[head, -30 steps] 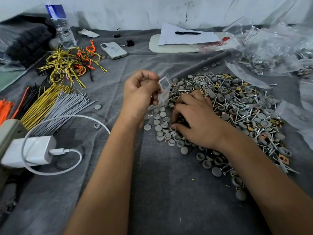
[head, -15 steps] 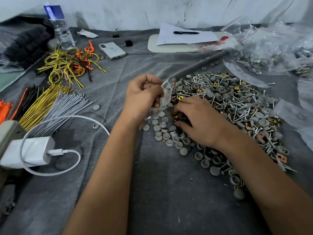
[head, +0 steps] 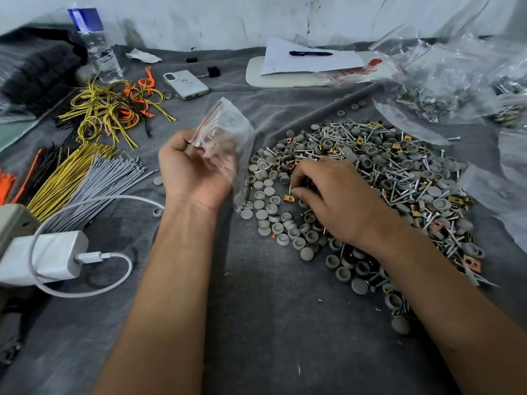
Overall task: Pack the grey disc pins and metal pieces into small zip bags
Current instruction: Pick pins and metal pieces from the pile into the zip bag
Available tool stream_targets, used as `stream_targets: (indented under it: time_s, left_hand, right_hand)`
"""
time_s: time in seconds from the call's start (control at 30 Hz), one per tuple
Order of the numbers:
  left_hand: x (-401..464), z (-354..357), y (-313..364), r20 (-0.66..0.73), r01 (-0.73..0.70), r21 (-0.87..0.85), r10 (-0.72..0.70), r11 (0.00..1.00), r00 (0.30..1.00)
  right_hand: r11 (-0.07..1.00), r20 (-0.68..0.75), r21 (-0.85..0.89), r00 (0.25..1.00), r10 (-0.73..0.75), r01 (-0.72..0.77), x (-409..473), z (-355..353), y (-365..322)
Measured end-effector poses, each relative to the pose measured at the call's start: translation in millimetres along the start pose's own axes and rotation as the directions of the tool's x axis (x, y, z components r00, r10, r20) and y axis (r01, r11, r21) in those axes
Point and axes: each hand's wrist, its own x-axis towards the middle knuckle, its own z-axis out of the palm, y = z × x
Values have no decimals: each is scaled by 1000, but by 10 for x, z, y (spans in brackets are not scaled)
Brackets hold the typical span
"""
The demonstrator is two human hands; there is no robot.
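My left hand gripped a clear zip bag. Just right of it, my right hand pinched a metal piece at the pile.

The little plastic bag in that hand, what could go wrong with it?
1. The zip bag is only pinched near its top by the left hand and hangs over the grey caps; pieces could miss its mouth or spill out.
2. The right hand digs in a pile of screws, so sharp tips might prick fingers or poke through the thin plastic.
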Motion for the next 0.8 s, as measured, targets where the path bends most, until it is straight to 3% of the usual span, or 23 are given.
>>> stream_targets:
  time_s: [0.3,0.53,0.7,0.8]
  left_hand:
    - [-24,80,-77,27,4,141,-7,990,1000]
    - [-3,98,-97,-10,-33,216,36,976,999]
    - [29,79,-175,24,-69,389,65,919,998]
    - [60,52,-219,34,-107,545,106,831,994]
  right_hand:
    - [975,-192,223,980,60,-15,4,-17,85]
    - [996,-48,-84,999,4,-8,22,63,142]
    - [978,-6,-209,1000,14,-15,54,106,-9]
    - [972,19,-236,1000,9,-4,52,114,-60]
